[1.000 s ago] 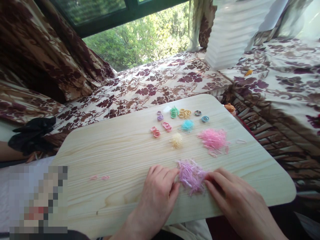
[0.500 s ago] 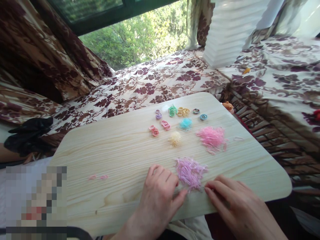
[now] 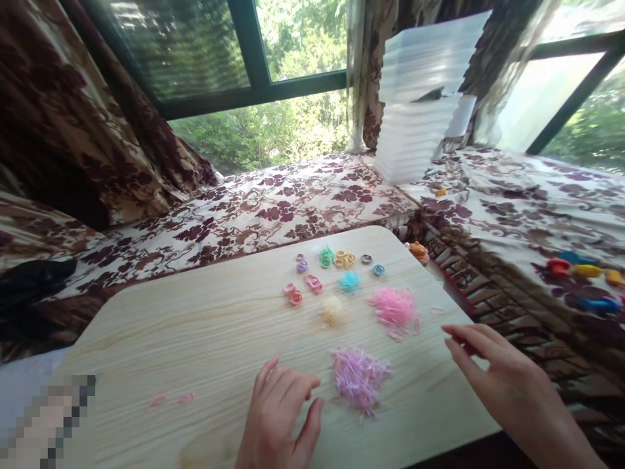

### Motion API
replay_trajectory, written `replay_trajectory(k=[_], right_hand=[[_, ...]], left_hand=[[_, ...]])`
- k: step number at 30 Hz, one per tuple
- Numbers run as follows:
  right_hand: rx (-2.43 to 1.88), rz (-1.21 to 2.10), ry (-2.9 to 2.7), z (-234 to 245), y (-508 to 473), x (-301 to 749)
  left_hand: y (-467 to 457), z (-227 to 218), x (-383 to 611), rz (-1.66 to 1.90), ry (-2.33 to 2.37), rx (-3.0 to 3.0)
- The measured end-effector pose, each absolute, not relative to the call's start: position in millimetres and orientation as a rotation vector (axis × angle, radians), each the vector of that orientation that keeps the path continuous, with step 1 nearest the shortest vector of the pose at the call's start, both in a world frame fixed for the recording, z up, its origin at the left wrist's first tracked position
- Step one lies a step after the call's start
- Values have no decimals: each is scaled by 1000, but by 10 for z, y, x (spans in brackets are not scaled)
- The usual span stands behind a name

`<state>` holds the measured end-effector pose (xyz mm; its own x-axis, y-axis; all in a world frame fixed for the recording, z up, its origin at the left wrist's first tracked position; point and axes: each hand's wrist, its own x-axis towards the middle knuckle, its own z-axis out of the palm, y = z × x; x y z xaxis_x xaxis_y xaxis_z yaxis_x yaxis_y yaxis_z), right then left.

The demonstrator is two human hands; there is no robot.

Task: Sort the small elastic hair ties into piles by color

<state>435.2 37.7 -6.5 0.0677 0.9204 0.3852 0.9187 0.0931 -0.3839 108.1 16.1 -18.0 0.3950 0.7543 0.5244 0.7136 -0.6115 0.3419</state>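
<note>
My left hand (image 3: 283,413) hovers over or rests on the near part of the table, just left of a heap of lilac bands (image 3: 360,380). Its fingers are loosely bent, the thumb stands apart, and nothing shows in it. Near the right edge is my right hand (image 3: 502,374), thumb and forefinger slightly parted, with no object visible between them. A pair of loose pale pink bands (image 3: 436,310) lies just beyond its fingertips. Farther in sits a heap of pink bands (image 3: 394,311), with smaller cream (image 3: 332,312) and turquoise heaps (image 3: 349,282) to its left.
Small hair ties in red (image 3: 293,295), green (image 3: 327,256), yellow (image 3: 345,259) and blue (image 3: 378,269) lie toward the table's (image 3: 195,332) far side. A few pink bands (image 3: 184,397) lie at left. Beyond stand a floral-covered ledge (image 3: 303,202) and white stacked sheets (image 3: 415,111).
My right hand has moved away from the lilac heap, rightward to the table edge. My left hand has drawn slightly off the heap. The head view has tilted up, showing more window.
</note>
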Motion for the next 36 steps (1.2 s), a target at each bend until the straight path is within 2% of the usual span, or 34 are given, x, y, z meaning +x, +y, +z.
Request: replay_trajectory(k=[3,6,18,28,36], right_hand=[[-2059,62,-1850,-121,659,4610],[-2119,111,-1907,-143,899,4703],[-2149,101,-2058,96,1039,4500],[-2014,163,-2069,237,1012,4118],[-2009,187,-2113,76,614,3881]], left_hand=[[113,-286,898,1023,1376,2626],[71,-331,768,1009,1441,2635],[-45,-288,441,1088,1482,2753],[-41,-314,287,1068,1511,2786],[118,-252,326,1029,1408,2772]])
